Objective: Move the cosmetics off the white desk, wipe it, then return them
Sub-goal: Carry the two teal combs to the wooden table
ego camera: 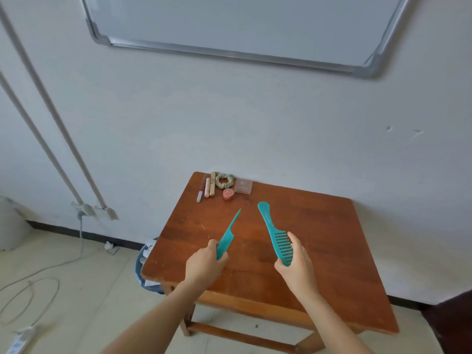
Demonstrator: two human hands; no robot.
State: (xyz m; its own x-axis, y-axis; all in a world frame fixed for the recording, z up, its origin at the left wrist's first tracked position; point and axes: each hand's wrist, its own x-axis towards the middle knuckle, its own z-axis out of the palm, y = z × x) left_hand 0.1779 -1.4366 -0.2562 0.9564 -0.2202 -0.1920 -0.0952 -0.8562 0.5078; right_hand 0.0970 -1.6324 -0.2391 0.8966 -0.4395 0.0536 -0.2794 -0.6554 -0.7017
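Tail comb [226, 241], wide-tooth comb [272, 236], both teal

The left hand [204, 264] and right hand [296, 264] are bare, with slim fingers; the nails are too small to make out. Behind each hand the wrist is bare too. The left forearm [158, 315] and right forearm [337, 320] run uncovered from the wrists to the bottom edge of view, slender and widening away from the hands.
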